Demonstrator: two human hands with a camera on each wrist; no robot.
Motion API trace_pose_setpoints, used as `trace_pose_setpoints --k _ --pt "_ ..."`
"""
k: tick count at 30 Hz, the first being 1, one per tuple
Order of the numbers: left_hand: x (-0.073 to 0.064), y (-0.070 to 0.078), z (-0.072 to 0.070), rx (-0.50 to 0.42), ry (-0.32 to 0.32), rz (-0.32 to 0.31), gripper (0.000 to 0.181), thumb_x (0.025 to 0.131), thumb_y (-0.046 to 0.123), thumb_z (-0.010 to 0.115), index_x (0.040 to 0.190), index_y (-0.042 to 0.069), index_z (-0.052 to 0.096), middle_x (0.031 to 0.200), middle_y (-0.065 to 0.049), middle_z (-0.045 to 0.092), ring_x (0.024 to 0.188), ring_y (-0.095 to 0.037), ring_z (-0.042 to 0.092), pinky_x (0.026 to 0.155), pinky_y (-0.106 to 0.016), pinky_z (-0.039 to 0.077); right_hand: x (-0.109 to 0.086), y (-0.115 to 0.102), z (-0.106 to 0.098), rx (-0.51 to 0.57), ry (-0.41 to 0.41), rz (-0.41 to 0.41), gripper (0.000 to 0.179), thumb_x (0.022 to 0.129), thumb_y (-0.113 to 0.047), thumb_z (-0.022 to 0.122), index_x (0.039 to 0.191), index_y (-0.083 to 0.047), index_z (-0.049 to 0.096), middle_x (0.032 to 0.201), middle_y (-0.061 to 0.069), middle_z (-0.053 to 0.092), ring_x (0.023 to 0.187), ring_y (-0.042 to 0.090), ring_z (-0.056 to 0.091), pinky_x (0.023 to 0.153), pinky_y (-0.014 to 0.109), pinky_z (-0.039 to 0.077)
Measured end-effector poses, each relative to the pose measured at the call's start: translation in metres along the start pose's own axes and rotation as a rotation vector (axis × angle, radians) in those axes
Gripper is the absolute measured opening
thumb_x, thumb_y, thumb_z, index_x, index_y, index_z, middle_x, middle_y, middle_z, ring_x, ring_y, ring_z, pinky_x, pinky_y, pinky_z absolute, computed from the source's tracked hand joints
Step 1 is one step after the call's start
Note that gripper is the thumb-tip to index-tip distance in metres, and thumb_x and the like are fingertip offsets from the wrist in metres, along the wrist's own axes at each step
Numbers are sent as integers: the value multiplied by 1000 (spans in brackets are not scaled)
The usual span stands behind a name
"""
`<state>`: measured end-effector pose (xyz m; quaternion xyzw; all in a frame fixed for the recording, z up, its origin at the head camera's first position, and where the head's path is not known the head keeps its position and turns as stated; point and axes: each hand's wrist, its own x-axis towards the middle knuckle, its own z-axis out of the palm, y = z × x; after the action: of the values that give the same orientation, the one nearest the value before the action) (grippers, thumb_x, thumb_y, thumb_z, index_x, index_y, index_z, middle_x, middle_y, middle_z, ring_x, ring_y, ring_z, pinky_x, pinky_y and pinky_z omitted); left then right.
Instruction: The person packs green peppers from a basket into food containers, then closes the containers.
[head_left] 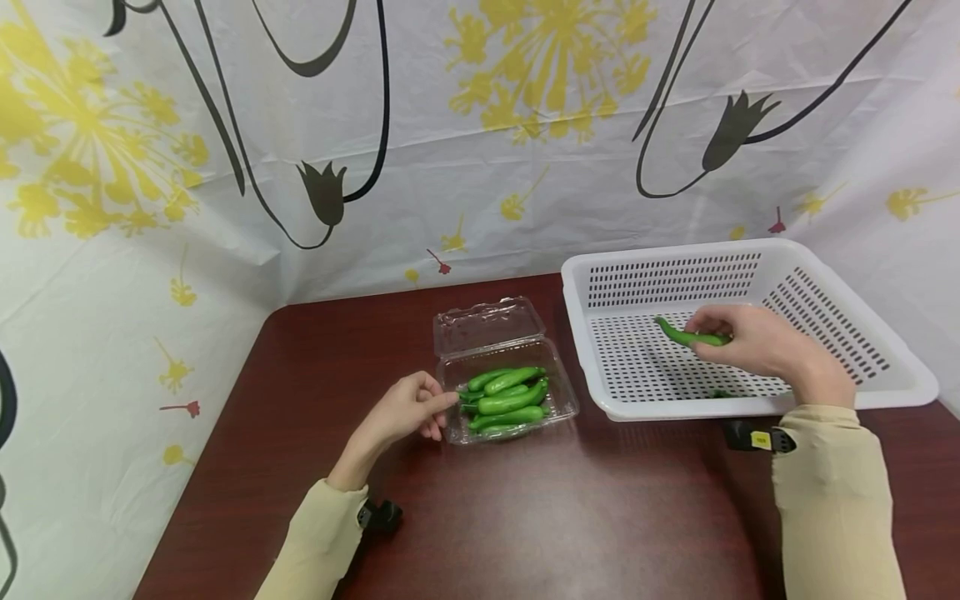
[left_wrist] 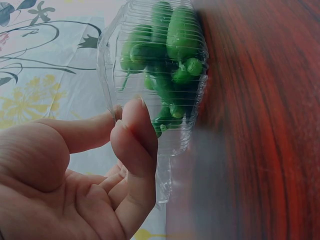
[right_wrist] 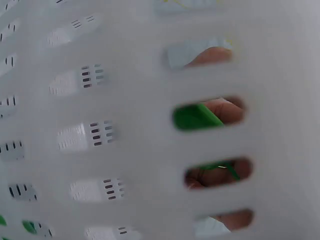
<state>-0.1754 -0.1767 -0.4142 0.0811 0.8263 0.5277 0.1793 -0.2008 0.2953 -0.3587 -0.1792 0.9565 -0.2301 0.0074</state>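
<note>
My right hand [head_left: 761, 340] holds a green chili pepper [head_left: 677, 335] over the white slotted basket [head_left: 697, 409]; the pepper's thin end points to the left. Through the slots of the basket wall [right_wrist: 140, 115], the right wrist view gives glimpses of the fingers and of green. At the left, a clear plastic clamshell box with its lid [head_left: 489, 327] raised contains several green peppers [head_left: 513, 402]. My left hand [head_left: 414, 407] pinches the box's left rim between thumb and forefinger. Seen from the left wrist, the thumb is right at the ribbed plastic wall [left_wrist: 106, 75].
Low in the basket, partly hidden behind its front rim, is some more green [head_left: 722, 393]. Both containers stand on a dark red-brown wooden table [head_left: 570, 517]. Behind it hangs a white cloth [head_left: 420, 200] with yellow and grey flower prints.
</note>
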Motion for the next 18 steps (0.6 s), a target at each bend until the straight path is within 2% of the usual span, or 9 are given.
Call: trace_pose_setpoints --k 8,18 --pt "0 0 1 -10 3 -10 23 100 18 66 99 -1 53 69 -10 64 52 -16 63 55 -35 55 1 -7 -2 21 10 -4 21 90 -10 74 110 -4 70 91 1 68 83 17 61 71 36 50" --pt "0 0 1 1 4 -9 22 101 18 65 99 -1 53 70 -10 65 54 -21 64 57 -39 57 3 -20 -2 -28 42 -47 17 88 -10 74 105 -7 72 86 -3 68 79 14 60 70 36 50"
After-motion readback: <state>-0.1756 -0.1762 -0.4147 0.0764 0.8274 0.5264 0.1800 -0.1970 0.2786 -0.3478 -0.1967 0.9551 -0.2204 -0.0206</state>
